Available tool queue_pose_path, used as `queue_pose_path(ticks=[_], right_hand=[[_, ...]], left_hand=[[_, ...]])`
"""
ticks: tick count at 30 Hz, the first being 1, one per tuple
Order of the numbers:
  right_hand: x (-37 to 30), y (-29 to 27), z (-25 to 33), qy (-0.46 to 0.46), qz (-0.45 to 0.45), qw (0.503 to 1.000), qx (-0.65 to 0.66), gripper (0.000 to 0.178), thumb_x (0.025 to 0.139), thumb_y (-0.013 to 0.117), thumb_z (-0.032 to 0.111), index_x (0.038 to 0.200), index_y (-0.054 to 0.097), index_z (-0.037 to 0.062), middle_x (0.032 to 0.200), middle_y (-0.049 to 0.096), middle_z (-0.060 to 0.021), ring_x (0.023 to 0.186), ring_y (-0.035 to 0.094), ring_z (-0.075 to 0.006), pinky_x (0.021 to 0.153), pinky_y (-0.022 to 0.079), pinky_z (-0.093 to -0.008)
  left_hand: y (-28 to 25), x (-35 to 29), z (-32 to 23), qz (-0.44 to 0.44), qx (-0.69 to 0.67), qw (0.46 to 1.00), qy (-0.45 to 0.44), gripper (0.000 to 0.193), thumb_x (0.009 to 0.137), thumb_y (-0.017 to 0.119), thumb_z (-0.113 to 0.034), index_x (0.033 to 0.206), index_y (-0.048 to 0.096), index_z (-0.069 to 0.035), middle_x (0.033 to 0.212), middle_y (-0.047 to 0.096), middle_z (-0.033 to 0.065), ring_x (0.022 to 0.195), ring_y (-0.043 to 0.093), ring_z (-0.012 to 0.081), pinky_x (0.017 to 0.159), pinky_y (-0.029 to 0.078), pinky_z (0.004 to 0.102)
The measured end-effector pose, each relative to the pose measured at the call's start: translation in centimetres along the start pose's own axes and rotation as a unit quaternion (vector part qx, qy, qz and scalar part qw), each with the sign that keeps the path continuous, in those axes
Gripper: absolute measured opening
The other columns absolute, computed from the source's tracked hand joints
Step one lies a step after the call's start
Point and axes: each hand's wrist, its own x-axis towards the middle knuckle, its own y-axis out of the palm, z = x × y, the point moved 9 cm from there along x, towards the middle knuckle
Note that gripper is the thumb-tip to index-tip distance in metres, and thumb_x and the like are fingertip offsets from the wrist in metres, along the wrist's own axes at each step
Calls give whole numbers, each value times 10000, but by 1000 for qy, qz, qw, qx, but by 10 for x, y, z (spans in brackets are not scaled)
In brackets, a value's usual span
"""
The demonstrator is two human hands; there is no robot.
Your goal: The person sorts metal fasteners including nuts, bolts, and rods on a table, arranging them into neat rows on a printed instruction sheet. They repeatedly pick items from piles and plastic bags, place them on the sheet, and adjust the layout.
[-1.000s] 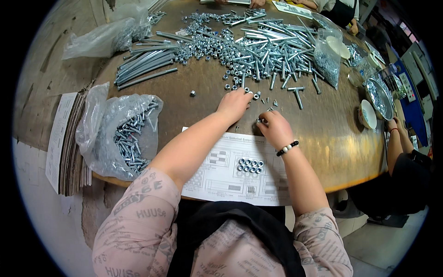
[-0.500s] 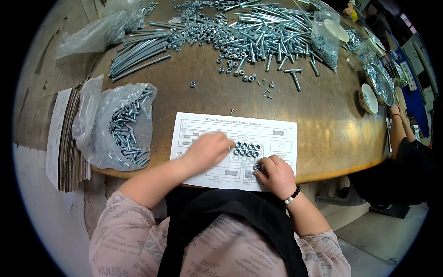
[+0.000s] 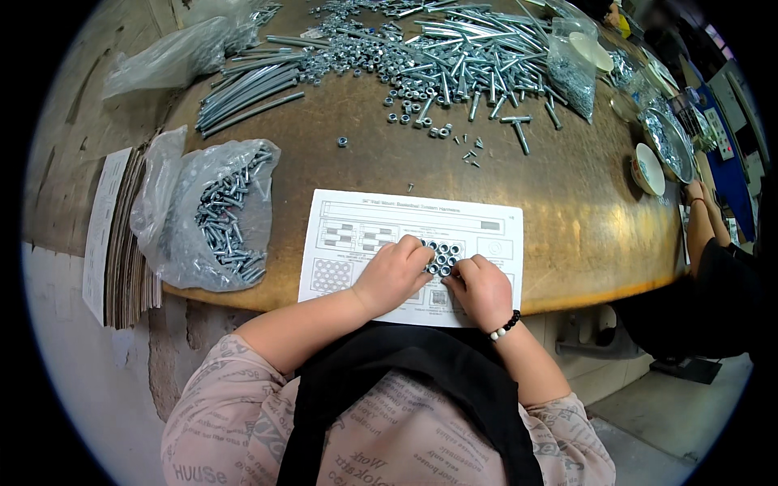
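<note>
Left hand point(image 3: 394, 279), fingers bunched, has moved right to the silver ring-shaped metal nuts point(image 3: 444, 249) on the white printed paper sheet point(image 3: 340, 217), now flanked by curled right hand point(image 3: 485, 291); can't tell if either pinches one.

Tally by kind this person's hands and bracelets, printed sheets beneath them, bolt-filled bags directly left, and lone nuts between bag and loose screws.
Left hand and right hand: 2
Beaded bracelet: 1
Printed diagram sheet: 1
Clear plastic bag of bolts: 1
Lone nut: 1
Total: 6

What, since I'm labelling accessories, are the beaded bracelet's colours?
Beaded bracelet: black and white, clearest in the head view.
</note>
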Motion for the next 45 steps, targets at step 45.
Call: queue_pose_path(ticks=[45], right_hand=[[32, -64, -74, 127, -106, 969, 185, 179, 782, 566, -18, 960, 579, -3, 910, 534, -46, 712, 502, -113, 642, 429, -233]], left_hand=[[-267, 89, 362, -28, 368, 848, -380, 472, 748, 670, -311, 1139, 532, -84, 1198, 501, 95, 1147, 461, 270, 934, 379, 432]])
